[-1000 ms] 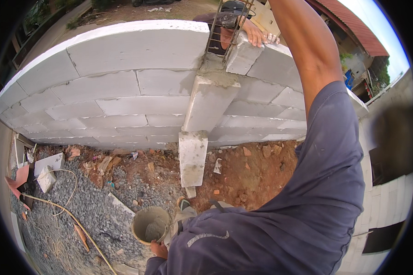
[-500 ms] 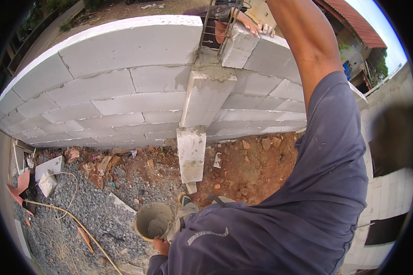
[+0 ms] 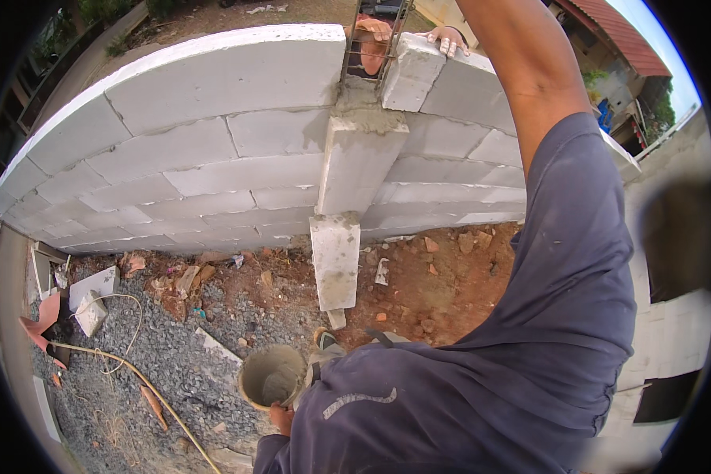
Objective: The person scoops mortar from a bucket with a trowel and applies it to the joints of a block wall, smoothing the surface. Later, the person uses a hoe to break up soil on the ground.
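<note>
My left hand [image 3: 280, 417] is closed on the rim of a round bucket [image 3: 250, 385], low beside my body. Grey wet mortar [image 3: 280, 385] lies in the bucket. My right arm [image 3: 536, 63] is raised and leaves the picture at the top edge, so its hand is out of sight. In front of me stands a wall of pale grey blocks [image 3: 237, 75]. A narrow column [image 3: 355, 162] runs up it, with mortar on its top and a steel rebar cage [image 3: 387, 47] rising above. Right of the cage sits a short block [image 3: 413, 73].
Behind the wall is another person, one hand [image 3: 449, 38] on the wall top, the other [image 3: 374, 31] at the rebar cage. Gravel [image 3: 189, 371], a hose [image 3: 146, 375], block offcuts [image 3: 92, 312] and reddish soil [image 3: 442, 284] cover the ground.
The other person's one hand has shifted left from the short block to the rebar cage. My left hand stays on the bucket, and my right arm remains raised.
</note>
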`<state>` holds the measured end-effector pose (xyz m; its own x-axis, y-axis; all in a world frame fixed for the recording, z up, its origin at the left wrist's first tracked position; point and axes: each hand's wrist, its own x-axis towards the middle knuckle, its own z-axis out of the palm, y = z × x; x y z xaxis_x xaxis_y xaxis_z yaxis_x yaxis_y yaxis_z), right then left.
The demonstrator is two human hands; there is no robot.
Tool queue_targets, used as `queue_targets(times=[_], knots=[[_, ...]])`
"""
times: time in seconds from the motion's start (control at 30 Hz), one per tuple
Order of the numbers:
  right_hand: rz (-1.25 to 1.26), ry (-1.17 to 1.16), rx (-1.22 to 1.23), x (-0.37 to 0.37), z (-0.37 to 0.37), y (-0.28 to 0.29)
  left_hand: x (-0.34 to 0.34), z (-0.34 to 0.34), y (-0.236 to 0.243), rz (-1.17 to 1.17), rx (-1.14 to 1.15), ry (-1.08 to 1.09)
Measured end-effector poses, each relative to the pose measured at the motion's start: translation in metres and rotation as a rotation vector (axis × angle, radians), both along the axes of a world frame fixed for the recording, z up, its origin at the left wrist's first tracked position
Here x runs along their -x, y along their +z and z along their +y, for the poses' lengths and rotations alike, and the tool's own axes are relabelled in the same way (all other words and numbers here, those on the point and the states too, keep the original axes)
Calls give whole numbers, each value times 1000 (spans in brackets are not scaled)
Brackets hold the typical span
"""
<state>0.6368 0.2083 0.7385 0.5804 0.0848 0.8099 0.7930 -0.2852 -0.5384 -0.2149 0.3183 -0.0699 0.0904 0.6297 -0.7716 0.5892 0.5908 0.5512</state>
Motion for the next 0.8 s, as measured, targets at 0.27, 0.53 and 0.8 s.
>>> queue_targets(times=[0.27,0.53,0.8], knots=[[-128,-28,-20,19,-10,-13,16,15,-20,373,35,-62],[4,194,-320,185,-114,-243,24,18,-15,565,-161,-402],[-226,-231,169,192,-232,-479,26,10,-6,633,-346,-687]])
